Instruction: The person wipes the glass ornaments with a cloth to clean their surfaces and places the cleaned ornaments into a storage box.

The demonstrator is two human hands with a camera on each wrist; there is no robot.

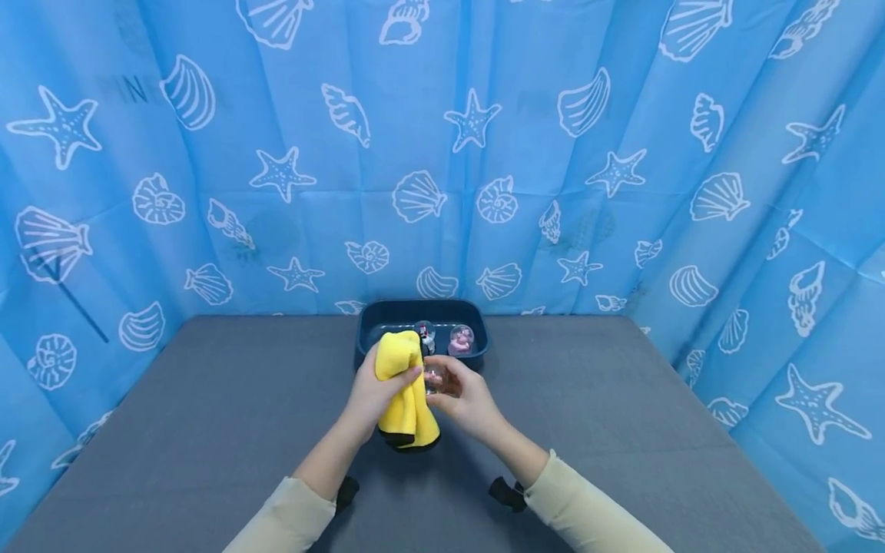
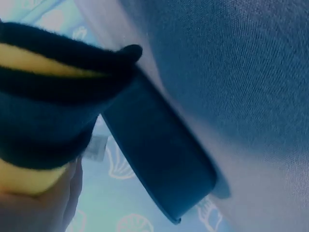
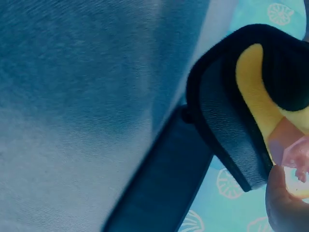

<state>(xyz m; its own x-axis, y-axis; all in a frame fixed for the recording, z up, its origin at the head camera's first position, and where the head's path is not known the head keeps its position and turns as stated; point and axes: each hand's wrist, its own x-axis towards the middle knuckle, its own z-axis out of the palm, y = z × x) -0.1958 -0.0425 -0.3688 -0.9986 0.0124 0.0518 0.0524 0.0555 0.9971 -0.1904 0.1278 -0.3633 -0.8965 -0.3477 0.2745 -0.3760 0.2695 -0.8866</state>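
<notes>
My left hand [image 1: 365, 395] grips a folded yellow cloth [image 1: 399, 403] with black edging, held up in front of the tray, its lower end hanging down. Beside it my right hand [image 1: 473, 399] pinches a small clear globe [image 1: 434, 378] with a pink figure inside, between thumb and fingers. The globe's left side is right at the cloth. In the right wrist view, the pink figure in the globe [image 3: 300, 159] shows at the right edge, by the yellow side of the cloth [image 3: 215, 104]. The left wrist view shows mostly the cloth's grey and black folds [image 2: 43, 113].
Behind the hands stands a dark blue tray [image 1: 376, 326] at the table's back edge. Inside are a globe with a pink figure [image 1: 461, 339] and a globe with a dark and white figure [image 1: 425, 335]. A blue shell-print curtain [image 1: 442, 153] surrounds the grey table [image 1: 588, 415].
</notes>
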